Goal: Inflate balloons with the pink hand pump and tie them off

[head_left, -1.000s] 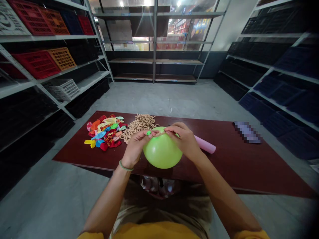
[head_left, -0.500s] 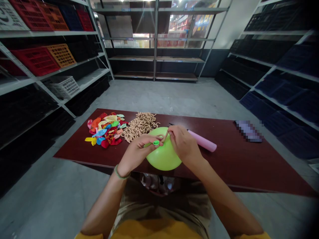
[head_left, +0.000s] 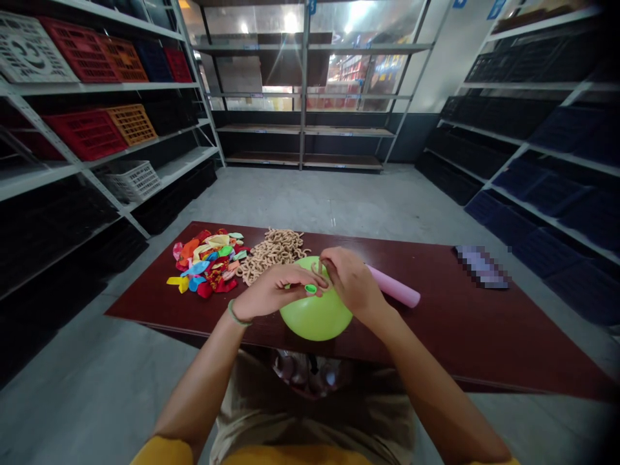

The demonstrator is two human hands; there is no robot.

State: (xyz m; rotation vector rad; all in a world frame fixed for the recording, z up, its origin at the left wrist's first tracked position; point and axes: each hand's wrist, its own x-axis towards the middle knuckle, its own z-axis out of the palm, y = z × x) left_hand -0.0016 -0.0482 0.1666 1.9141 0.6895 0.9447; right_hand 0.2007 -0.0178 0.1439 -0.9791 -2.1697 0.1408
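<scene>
An inflated lime-green balloon (head_left: 314, 321) sits at the table's near edge, between my wrists. My left hand (head_left: 278, 290) pinches the balloon's neck, and its green rolled lip sticks out at the fingertips. In my right hand (head_left: 353, 281) a beige rubber band (head_left: 318, 266) is pinched by its end; it loops around by the left fingertips at the neck. Just beyond the balloon lies a heap of beige rubber bands (head_left: 276, 250). Left of that heap are several limp, colourful balloons (head_left: 210, 261). A pink cylindrical pump (head_left: 394, 286) is partly hidden behind my right hand.
The dark red table (head_left: 450, 329) carries a pixelated flat item (head_left: 482, 266) at its right. Racks with red crates (head_left: 84, 134) and a white crate (head_left: 133, 181) stand left; dark bins (head_left: 547, 194) fill the right racks. A metal shelf (head_left: 303, 129) stands at the back.
The camera view has tilted up slightly. My right fingers have moved a little toward the left hand with the rubber band, whose loop sits closer around the balloon's neck.
</scene>
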